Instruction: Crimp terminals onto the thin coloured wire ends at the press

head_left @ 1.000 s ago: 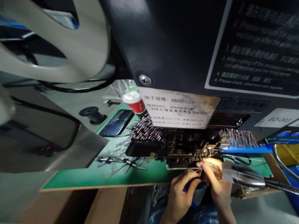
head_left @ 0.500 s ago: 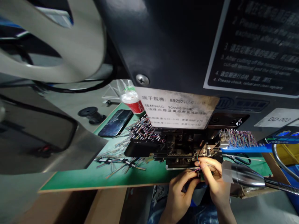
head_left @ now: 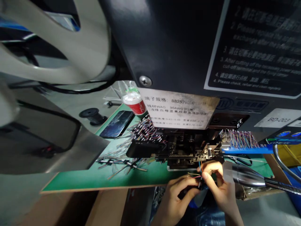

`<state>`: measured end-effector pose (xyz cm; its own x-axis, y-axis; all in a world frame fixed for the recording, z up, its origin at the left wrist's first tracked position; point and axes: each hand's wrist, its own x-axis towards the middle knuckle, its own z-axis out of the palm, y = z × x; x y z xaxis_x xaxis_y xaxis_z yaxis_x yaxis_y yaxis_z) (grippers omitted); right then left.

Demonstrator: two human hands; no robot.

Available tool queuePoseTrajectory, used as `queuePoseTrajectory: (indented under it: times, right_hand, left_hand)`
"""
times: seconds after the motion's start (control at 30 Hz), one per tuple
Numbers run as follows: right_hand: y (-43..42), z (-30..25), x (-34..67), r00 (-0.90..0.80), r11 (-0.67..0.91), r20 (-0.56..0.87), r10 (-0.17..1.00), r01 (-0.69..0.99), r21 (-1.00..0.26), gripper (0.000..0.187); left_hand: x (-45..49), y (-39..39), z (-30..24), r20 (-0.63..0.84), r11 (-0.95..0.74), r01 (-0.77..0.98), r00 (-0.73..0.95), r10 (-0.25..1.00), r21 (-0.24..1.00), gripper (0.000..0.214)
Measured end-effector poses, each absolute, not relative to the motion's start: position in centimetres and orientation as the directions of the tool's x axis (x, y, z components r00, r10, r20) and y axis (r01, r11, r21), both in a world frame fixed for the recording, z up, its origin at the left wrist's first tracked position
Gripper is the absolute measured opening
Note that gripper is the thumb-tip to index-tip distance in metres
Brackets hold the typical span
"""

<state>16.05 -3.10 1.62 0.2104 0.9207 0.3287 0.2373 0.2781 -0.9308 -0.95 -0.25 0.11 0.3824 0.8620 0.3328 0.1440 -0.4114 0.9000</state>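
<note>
Just in front of the crimping mechanism of a dark machine, my two hands meet at a small multi-coloured wire bundle. My left hand pinches its dark sheathed part between thumb and index finger, low and to the left. With thumb and forefinger closed, my right hand grips the fine wires from the other side. Blue and orange strands point up toward the mechanism, while yellow and pink ones stick out to the left. Fingers hide part of the bundle.
A chrome lamp head stands close by my right hand. Left on the green bench lie loose wire bundles, a black tray, a phone and a red cup. More wires and scissors are at the right.
Both hands have drawn slightly down, away from the mechanism, with the wire bundle. Its coloured strands now show more, spread upward and to the left.
</note>
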Motion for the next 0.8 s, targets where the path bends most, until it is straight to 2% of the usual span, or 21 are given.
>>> queuePoseTrajectory:
  times: [0.17,0.33,0.63,0.8]
  right_hand:
    - [-3.1,0.8,15.2,0.384,0.142,0.155,0.91,0.062,-0.988,0.023]
    - [-2.8,0.6,14.8,0.405,0.088,0.087,0.91,0.017,-0.996,0.031]
    - [-2.2,0.8,14.8,0.403,0.089,0.076,0.912,-0.015,-0.996,0.027]
    - [-2.3,0.6,14.8,0.387,0.09,0.082,0.919,-0.002,-0.996,0.024]
  left_hand:
    - [0.3,-0.1,-0.5,0.436,-0.501,0.162,0.316,0.842,0.85,0.023]
    - [1.0,0.0,-0.7,0.518,-0.565,0.191,0.246,0.819,0.803,0.022]
    - [0.9,0.1,-0.7,0.49,-0.54,0.209,0.25,0.835,0.815,0.02]
    - [1.1,0.1,-0.6,0.527,-0.571,0.198,0.235,0.816,0.796,0.02]
